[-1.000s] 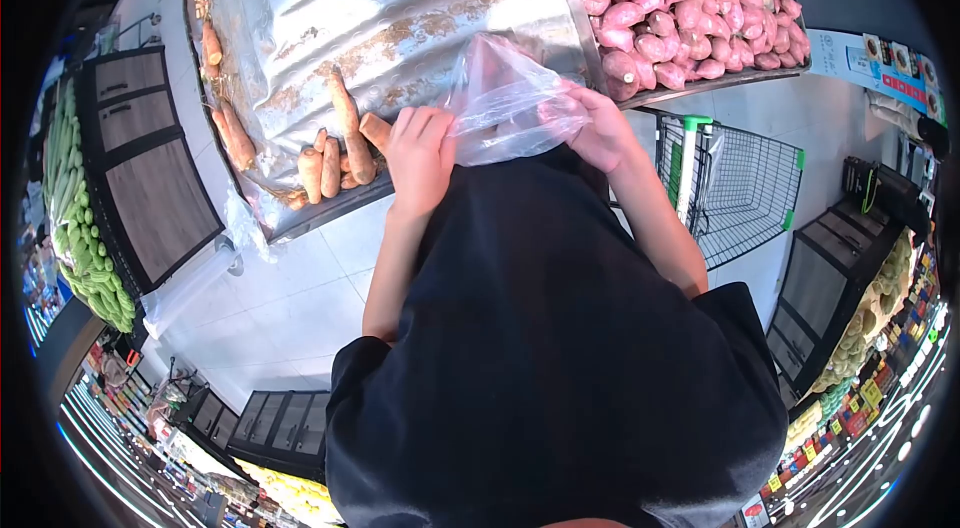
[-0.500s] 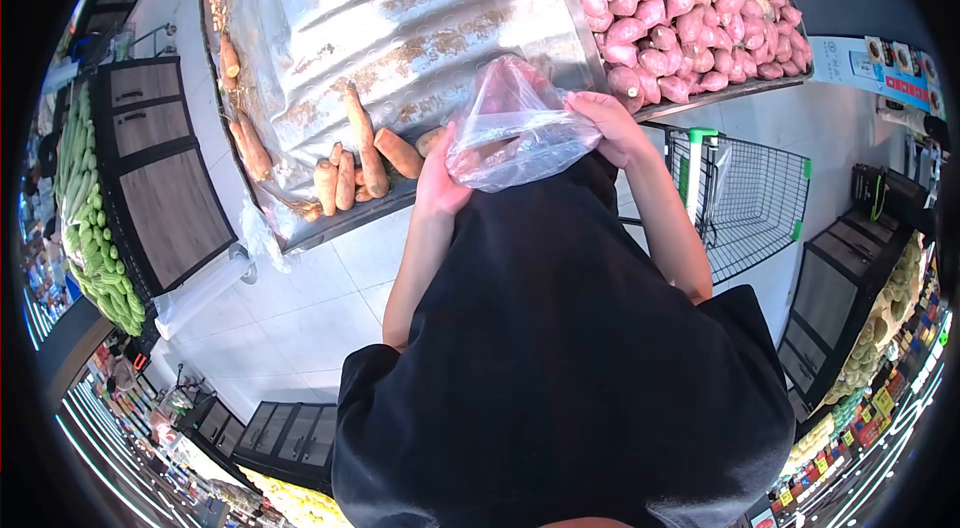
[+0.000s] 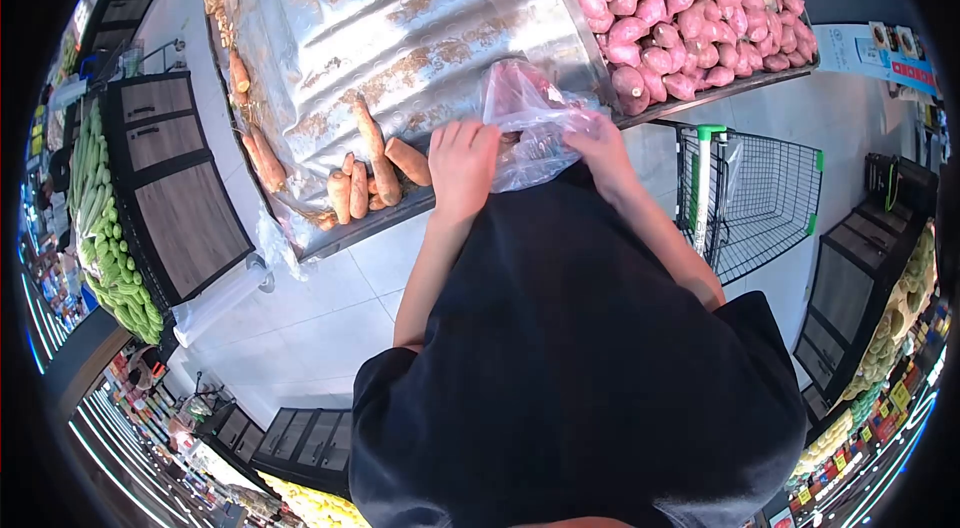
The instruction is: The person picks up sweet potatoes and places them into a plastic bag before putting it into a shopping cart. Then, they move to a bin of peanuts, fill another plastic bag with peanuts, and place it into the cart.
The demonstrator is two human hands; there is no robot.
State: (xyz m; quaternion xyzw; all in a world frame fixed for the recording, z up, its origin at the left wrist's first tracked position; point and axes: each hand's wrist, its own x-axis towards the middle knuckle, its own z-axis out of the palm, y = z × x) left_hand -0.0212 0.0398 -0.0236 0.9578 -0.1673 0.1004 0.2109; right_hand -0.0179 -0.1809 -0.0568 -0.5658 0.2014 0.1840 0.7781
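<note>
A clear plastic bag (image 3: 532,133) with something reddish inside hangs between my hands at the front edge of the metal display tray (image 3: 400,18). My left hand (image 3: 463,168) is closed on the bag's left side, its fingers curled over the rim. On the right side, my right hand (image 3: 600,150) pinches the plastic. Left of my left hand, several carrots (image 3: 375,153) lie along the tray's front edge. Beyond my right hand is a large pile of pink sweet potatoes (image 3: 690,8). What exactly the bag contains is blurred by the plastic.
A wire shopping cart (image 3: 760,188) with a green-capped handle stands at the right. Green vegetables (image 3: 115,258) fill a stand at the far left. A plastic bag roll (image 3: 220,303) sits near the tray's lower left corner. Dark cabinets (image 3: 190,218) line the left side.
My left hand has turned over, from holding the bag's side to fingers curled over its rim. Both hands have drawn closer together, and the bag's opening looks narrower. The view has shifted slightly.
</note>
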